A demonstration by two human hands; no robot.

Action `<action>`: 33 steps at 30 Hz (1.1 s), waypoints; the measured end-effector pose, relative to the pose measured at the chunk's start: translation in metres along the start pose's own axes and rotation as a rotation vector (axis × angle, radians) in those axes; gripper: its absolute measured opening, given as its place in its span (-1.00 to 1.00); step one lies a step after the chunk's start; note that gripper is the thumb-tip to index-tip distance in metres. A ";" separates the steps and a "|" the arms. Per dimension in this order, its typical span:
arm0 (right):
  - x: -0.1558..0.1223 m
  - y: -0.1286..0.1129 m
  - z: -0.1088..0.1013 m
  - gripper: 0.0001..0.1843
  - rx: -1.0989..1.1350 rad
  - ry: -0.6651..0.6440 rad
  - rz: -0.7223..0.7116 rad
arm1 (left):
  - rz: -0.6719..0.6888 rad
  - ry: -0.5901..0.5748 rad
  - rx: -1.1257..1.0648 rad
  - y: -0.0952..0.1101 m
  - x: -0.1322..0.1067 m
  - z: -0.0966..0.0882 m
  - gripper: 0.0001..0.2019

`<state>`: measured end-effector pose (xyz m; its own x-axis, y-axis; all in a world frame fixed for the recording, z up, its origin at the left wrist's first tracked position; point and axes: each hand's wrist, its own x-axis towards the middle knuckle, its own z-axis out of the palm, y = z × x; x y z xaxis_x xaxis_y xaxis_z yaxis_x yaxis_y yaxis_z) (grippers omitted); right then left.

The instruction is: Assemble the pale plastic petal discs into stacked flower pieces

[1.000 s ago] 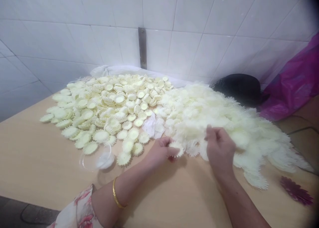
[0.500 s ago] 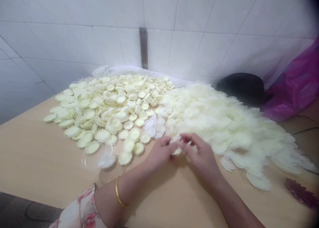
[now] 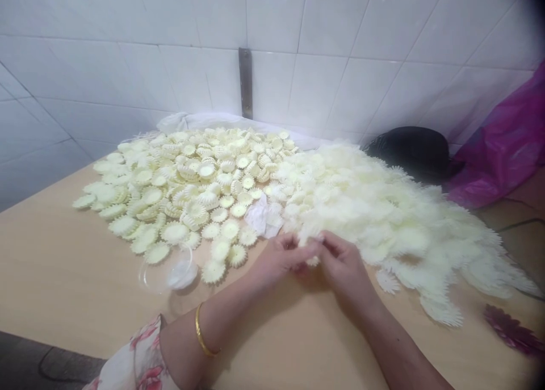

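My left hand point(image 3: 281, 259) is closed around a small cream scalloped flower piece point(image 3: 313, 261), mostly covered by my fingers. Thumb and fingers of my right hand point(image 3: 344, 265) are pinched together against it, their tips meeting my left thumb. Whether anything thin lies in the right pinch is too blurred to make out. Ahead and left is a heap of cream cup-shaped flower pieces point(image 3: 193, 168) with toothed rims. Behind my right hand spreads a heap of thin, pale toothed petal discs point(image 3: 383, 214). A crumpled white scrap point(image 3: 264, 217) lies between the heaps.
On the wooden table point(image 3: 76, 282), a roll of clear thread point(image 3: 182, 273) lies left of my hands. A dark red petal piece point(image 3: 511, 328) is at the right edge. Farther back are a black rounded object point(image 3: 411, 150), a magenta plastic bag point(image 3: 502, 146) and a tiled wall point(image 3: 170, 15).
My right fingers have come down and closed against the left thumb; their tips were raised and slightly spread before. The left hand has shifted slightly. The heaps stay as they were.
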<state>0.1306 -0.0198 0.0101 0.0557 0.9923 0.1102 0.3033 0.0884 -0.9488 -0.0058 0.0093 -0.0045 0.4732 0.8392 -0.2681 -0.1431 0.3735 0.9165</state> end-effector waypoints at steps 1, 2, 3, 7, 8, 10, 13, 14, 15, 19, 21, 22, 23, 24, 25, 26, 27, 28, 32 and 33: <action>0.000 0.001 -0.001 -0.72 0.003 0.020 -0.012 | 0.013 -0.028 0.015 0.000 0.000 0.000 -0.70; 0.000 0.001 -0.001 -0.67 0.004 0.049 -0.022 | 0.027 -0.046 0.021 0.000 0.000 0.000 -0.73; 0.000 0.001 -0.001 -0.65 -0.001 0.085 -0.031 | 0.037 -0.058 0.022 0.001 -0.001 0.001 -0.75; -0.005 -0.003 0.004 -0.65 -0.080 0.248 -0.081 | 0.082 -0.078 0.051 0.004 -0.001 0.002 -0.78; -0.006 -0.004 0.005 -0.65 -0.100 0.272 -0.092 | 0.098 -0.087 0.060 0.004 -0.001 0.002 -0.79; -0.007 -0.006 0.005 -0.65 -0.136 0.317 -0.107 | 0.118 -0.097 0.072 0.005 -0.002 0.002 -0.80; -0.002 -0.004 -0.005 -0.68 -0.171 0.469 -0.108 | 0.083 -0.081 0.098 0.003 -0.003 0.000 -0.79; 0.001 -0.001 -0.011 -0.70 -0.182 0.547 -0.107 | 0.067 -0.070 0.107 0.002 -0.003 0.000 -0.79; 0.005 0.003 -0.018 -0.73 -0.199 0.624 -0.107 | 0.057 -0.062 0.111 0.000 -0.002 -0.001 -0.80; 0.015 0.019 -0.037 -0.47 -0.514 0.682 -0.168 | 0.047 -0.042 0.077 -0.004 0.000 -0.005 -0.82; 0.016 0.021 -0.037 -0.41 -0.637 0.708 -0.287 | 0.035 -0.009 0.071 -0.006 0.002 -0.006 -0.80; 0.015 0.020 -0.035 -0.47 -0.657 0.719 -0.339 | 0.030 0.013 0.076 -0.006 0.002 -0.007 -0.78; 0.013 0.018 -0.032 -0.55 -0.649 0.717 -0.374 | 0.028 0.030 0.085 -0.006 0.002 -0.007 -0.78; 0.011 0.015 -0.028 -0.64 -0.618 0.693 -0.385 | 0.028 0.039 0.091 -0.006 0.002 -0.006 -0.77; 0.008 0.010 -0.024 -0.72 -0.567 0.642 -0.371 | 0.031 0.039 0.096 -0.006 0.001 -0.005 -0.77; 0.005 0.006 -0.020 -0.76 -0.498 0.569 -0.336 | 0.039 0.036 0.104 -0.005 0.000 -0.004 -0.76; 0.003 0.002 -0.015 -0.77 -0.418 0.475 -0.283 | 0.049 0.033 0.115 -0.004 -0.001 -0.003 -0.74; 0.001 -0.001 -0.012 -0.76 -0.332 0.368 -0.225 | 0.059 0.033 0.128 -0.003 -0.001 -0.002 -0.73; -0.003 -0.006 -0.001 -0.70 -0.090 0.077 -0.091 | 0.056 0.073 0.119 -0.001 -0.003 0.000 -0.63; -0.003 -0.006 0.001 -0.70 -0.044 0.043 -0.070 | 0.046 0.078 0.095 0.000 -0.003 0.001 -0.61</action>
<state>0.1279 -0.0235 0.0154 0.0733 0.9791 0.1896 0.3492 0.1529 -0.9245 -0.0067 0.0065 -0.0036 0.3982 0.8843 -0.2440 -0.0781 0.2977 0.9515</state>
